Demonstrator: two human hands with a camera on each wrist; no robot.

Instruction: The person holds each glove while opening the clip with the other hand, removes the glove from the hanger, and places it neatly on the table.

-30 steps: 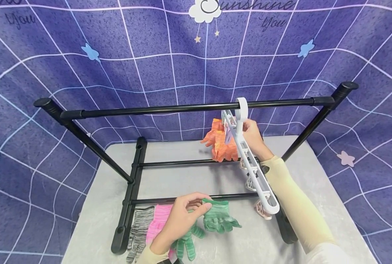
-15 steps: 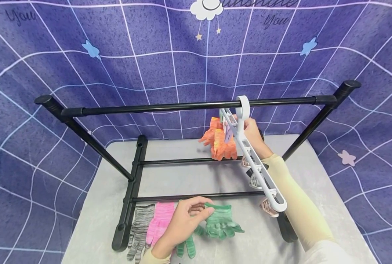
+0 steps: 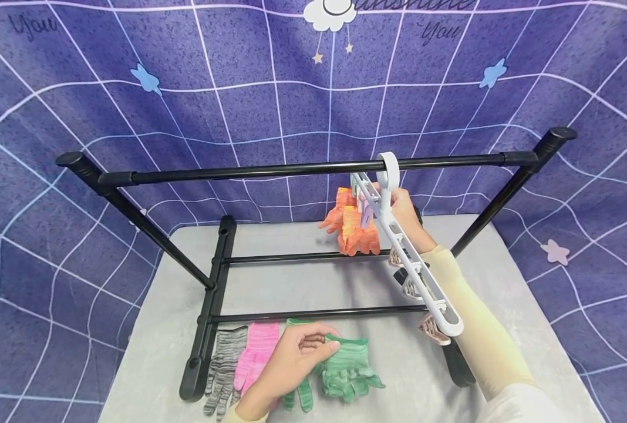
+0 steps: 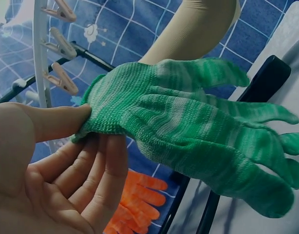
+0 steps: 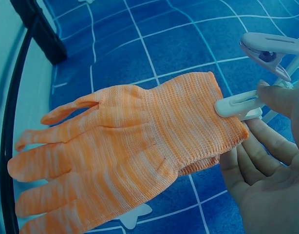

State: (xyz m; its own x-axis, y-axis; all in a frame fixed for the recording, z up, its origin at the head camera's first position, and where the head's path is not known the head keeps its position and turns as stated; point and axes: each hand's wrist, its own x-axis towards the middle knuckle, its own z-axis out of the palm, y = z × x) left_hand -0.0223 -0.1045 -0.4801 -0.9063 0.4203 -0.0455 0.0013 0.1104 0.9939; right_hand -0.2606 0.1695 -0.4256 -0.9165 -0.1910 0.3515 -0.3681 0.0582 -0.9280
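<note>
My left hand (image 3: pixel 292 359) pinches the cuff of a green striped glove (image 4: pixel 188 122) between thumb and fingers, and the glove droops from it above the table. At the far end of the white hanger (image 3: pixel 418 267), my right hand (image 3: pixel 407 222) reaches behind the frame. The right wrist view shows that hand's thumb and fingers pinching a pale clothespin (image 5: pixel 239 103), whose jaws are on the cuff of an orange glove (image 5: pixel 110 136). A second orange glove (image 3: pixel 341 207) hangs beside it in the head view. A lilac clothespin (image 5: pixel 273 48) is just above the thumb.
The hanger hooks over the black rack's top bar (image 3: pixel 250 173). Pinkish clothespins (image 3: pixel 434 330) dangle toward its near end. On the grey table (image 3: pixel 171 329) lie a grey striped glove (image 3: pixel 223 367), a pink glove (image 3: pixel 258 352) and another green glove (image 3: pixel 304 395). A blue curtain (image 3: pixel 250 111) hangs behind.
The hanger's near end has swung to the right. My left hand has lowered slightly with the green glove. My right hand stays near the far end by the orange gloves.
</note>
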